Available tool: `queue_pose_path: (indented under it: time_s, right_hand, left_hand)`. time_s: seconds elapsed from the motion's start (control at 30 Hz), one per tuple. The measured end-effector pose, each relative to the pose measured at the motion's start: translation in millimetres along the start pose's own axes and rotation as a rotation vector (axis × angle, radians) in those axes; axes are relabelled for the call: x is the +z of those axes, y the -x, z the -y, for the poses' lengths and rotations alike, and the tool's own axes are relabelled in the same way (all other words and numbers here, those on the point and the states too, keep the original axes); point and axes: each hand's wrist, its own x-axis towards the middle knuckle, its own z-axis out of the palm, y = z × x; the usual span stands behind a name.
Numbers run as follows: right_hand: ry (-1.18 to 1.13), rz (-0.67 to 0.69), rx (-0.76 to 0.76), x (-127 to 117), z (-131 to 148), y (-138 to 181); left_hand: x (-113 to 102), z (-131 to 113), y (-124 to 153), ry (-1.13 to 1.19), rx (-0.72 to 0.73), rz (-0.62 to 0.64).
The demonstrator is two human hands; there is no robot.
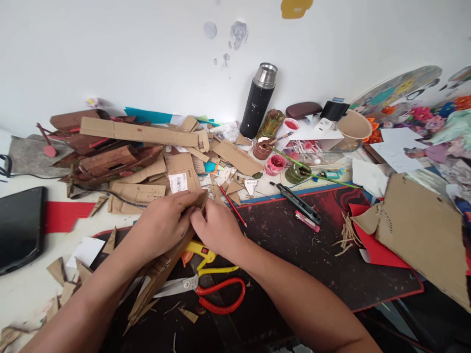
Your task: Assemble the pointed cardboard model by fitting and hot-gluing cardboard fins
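Observation:
A long, narrow cardboard piece [162,277] with folded sides tapers to a point at its far end. My left hand [165,220] is closed around it near that end. My right hand [217,225] pinches the tip from the other side, its thumb against the cardboard. The fingertips of both hands are partly hidden. Below lie scissors [222,296] with one red and one yellow handle, their blades partly under the cardboard. Behind them is a yellow glue gun [200,251], partly covered by my right hand and the cardboard.
Brown model boats [110,162] and cardboard scraps [143,191] crowd the back left. A black flask [258,100] stands behind open paint jars [275,164]. A utility knife [299,202] lies on the dark mat [331,264]. At right is a large cardboard sheet [423,230]; at left, a black phone [20,228].

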Motion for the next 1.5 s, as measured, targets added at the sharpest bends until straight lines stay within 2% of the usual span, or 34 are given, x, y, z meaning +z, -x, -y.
queue_pose_path:
  time_s: [1.5]
  right_hand:
    - [-0.002, -0.009, 0.002, -1.2, 0.4, 1.2]
  left_hand:
    - [1.6, 1.0, -0.1, -0.004, 0.015, 0.000]
